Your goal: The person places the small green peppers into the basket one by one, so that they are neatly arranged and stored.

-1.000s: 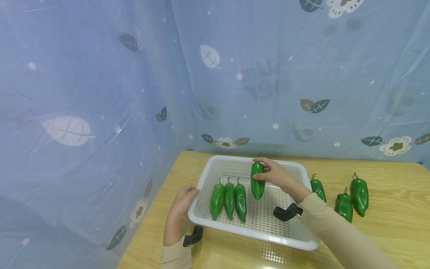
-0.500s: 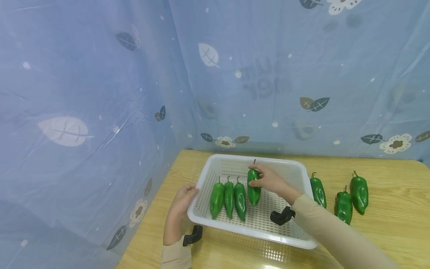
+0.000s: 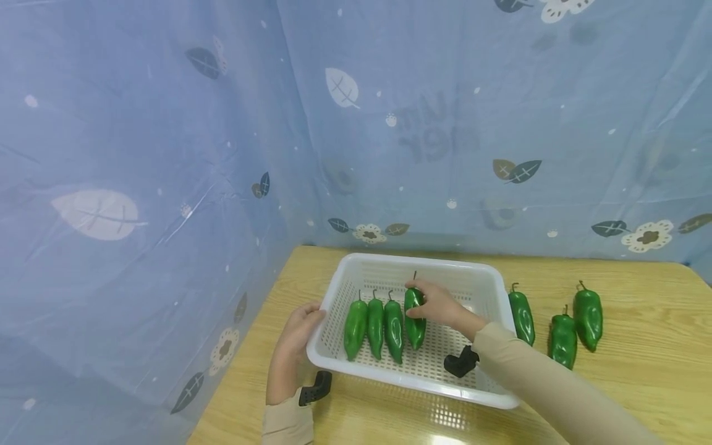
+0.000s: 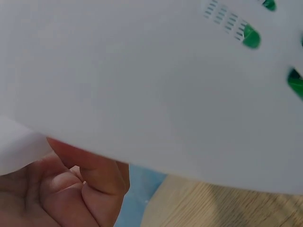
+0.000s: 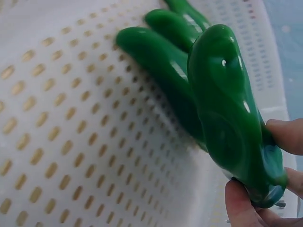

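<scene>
A white perforated plastic basket stands on the table, and my left hand grips its left rim. The left wrist view shows the curled fingers at the rim's edge. Inside the basket, three glossy green peppers lie side by side on the left: one, a second and a third. To their right, my right hand holds another green pepper between thumb and fingers, stem pointing away. In the right wrist view this held pepper appears over the basket floor; whether it touches cannot be told.
Right of the basket, three more green peppers lie on the wooden table: one by the basket wall, another and a third. A blue patterned curtain hangs behind and along the left.
My right hand has moved left and lower into the basket with its pepper, bringing it beside the row of three. The left hand stays on the rim.
</scene>
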### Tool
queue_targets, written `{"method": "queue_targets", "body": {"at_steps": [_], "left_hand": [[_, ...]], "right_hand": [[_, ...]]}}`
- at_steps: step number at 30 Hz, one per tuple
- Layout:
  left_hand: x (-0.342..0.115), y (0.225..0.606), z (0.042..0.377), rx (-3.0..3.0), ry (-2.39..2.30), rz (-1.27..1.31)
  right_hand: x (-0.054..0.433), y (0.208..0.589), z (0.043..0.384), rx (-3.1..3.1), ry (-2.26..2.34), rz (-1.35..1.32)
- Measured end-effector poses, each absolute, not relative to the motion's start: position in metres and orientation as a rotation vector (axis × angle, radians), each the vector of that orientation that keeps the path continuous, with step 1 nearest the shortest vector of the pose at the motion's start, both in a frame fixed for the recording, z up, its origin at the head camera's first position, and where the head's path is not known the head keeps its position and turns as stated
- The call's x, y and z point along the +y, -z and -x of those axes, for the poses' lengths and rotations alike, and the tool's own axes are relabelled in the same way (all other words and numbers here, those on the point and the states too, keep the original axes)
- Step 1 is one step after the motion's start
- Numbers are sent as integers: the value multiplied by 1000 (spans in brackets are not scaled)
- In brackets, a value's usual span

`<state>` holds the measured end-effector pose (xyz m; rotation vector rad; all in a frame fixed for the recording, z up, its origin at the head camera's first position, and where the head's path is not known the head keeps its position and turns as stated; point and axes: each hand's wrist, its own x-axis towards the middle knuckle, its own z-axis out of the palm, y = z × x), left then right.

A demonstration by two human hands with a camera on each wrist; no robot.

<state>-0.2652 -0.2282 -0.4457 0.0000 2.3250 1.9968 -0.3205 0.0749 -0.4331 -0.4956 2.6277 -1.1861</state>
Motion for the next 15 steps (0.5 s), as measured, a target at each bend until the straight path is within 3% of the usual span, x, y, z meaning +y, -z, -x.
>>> {"method": "queue_targets", "body": {"at_steps": [15], "left_hand": [[-228,445,265,2314,-2008,30]], "right_hand": [[66,444,317,2650,1014,525]]}}
